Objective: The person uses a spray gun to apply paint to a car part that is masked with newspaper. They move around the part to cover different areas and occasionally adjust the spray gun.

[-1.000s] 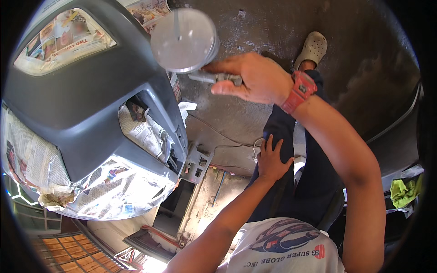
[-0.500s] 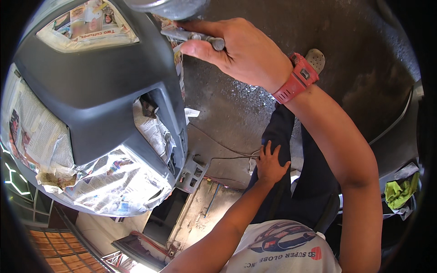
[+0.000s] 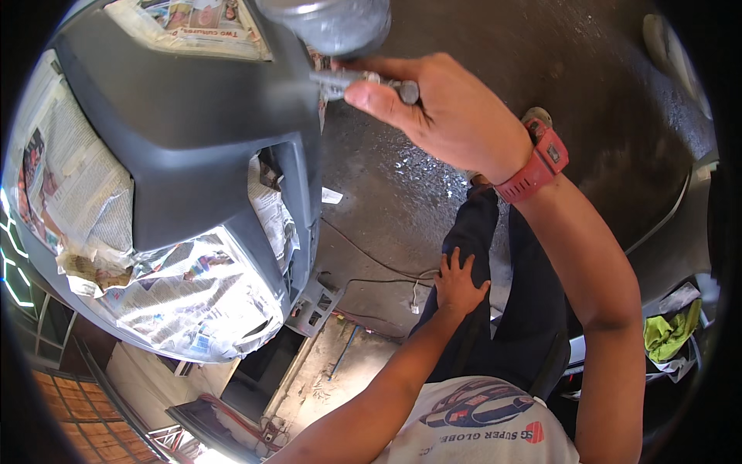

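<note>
My right hand [image 3: 464,116], with a red watch on its wrist, grips a metal spray gun [image 3: 363,83] at the upper middle, its cup [image 3: 328,23] partly out of view. The nozzle points left at a dark grey bumper-like panel [image 3: 201,100], with faint haze by the nozzle. Newspaper masking [image 3: 85,162] covers parts of that panel, and bright, wrinkled sheets lie over its lower section. Lower down, my left hand [image 3: 460,286] rests with fingers spread on my dark-trousered leg.
Cables [image 3: 379,255] cross the stained floor [image 3: 587,69] beside a small grey slotted part [image 3: 313,305]. A green cloth [image 3: 668,332] hangs at right, near a curved dark panel [image 3: 680,232]. A shutter-like frame [image 3: 69,410] shows at lower left.
The gun in my right hand rose, then shifted right and slightly down in view; faint haze now shows at its nozzle. The view has also shifted. My left hand stays on my leg.
</note>
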Action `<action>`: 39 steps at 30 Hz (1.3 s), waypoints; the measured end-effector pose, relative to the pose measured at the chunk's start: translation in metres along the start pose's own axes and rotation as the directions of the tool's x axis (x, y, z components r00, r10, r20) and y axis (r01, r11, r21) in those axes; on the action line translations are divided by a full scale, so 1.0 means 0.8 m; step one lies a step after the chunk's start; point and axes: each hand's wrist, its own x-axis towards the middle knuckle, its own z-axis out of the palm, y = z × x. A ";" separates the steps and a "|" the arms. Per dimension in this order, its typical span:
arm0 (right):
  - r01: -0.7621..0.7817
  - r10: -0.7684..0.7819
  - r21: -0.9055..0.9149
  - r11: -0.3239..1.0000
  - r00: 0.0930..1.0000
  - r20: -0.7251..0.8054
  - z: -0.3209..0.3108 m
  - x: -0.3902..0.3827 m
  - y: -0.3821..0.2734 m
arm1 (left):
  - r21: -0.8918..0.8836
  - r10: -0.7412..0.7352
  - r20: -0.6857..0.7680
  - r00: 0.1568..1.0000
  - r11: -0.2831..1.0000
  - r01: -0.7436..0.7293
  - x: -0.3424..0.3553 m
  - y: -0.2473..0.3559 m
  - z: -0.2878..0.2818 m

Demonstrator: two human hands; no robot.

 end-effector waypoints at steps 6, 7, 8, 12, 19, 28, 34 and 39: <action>0.136 -0.141 -0.045 0.990 0.982 -0.122 -0.016 0.015 -0.030 | -0.025 -0.001 0.001 1.000 1.000 0.001 -0.001 -0.003 0.003; 0.123 -0.126 -0.045 0.991 0.990 -0.064 -0.018 0.010 -0.036 | -0.028 0.000 -0.003 1.000 1.000 0.000 -0.001 -0.003 0.003; 0.110 -0.111 -0.046 0.993 0.994 -0.005 -0.021 0.001 -0.042 | -0.029 0.003 -0.003 1.000 1.000 -0.003 -0.001 -0.003 0.003; 0.117 -0.120 0.025 0.993 0.976 0.184 -0.018 -0.028 -0.057 | -0.032 0.006 -0.010 1.000 0.999 -0.006 -0.003 -0.004 0.002; 0.110 -0.107 -0.049 0.993 0.992 0.065 -0.032 0.007 -0.090 | -0.028 -0.004 -0.013 1.000 1.000 0.003 -0.008 -0.001 0.004; 0.225 -0.225 -0.085 0.971 0.974 0.010 -0.051 0.027 -0.114 | -0.023 -0.002 -0.006 1.000 1.000 0.002 -0.008 0.000 0.013; 0.112 -0.109 -0.015 0.994 0.986 0.128 -0.017 -0.021 -0.052 | -0.001 0.001 0.003 1.000 1.000 -0.001 -0.008 0.000 0.015; 0.007 -0.007 0.019 1.000 0.999 -0.038 0.009 0.009 0.000 | 0.006 0.009 0.002 1.000 1.000 -0.009 -0.008 -0.001 0.025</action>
